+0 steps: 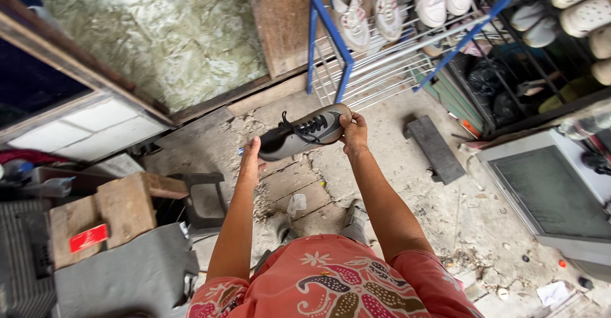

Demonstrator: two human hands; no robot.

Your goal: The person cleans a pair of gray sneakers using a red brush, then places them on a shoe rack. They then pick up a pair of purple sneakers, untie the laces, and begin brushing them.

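Observation:
I hold a grey and black lace-up shoe [304, 132] out in front of me at arm's length, lying on its side with the laces facing me. My left hand [251, 162] supports its dark toe end from below. My right hand [353, 132] grips the heel end. Behind the shoe stands a blue metal rack [331, 38] with wire shelves, carrying several white sneakers [388, 9] on top.
A wooden board [280, 19] leans behind the rack. A dark block [434, 147] lies on the cracked concrete floor. An old screen [550, 190] sits at the right. Wooden boxes [124, 206] and a small dark stool [203, 197] stand at the left. More pale shoes [582, 3] fill a black rack.

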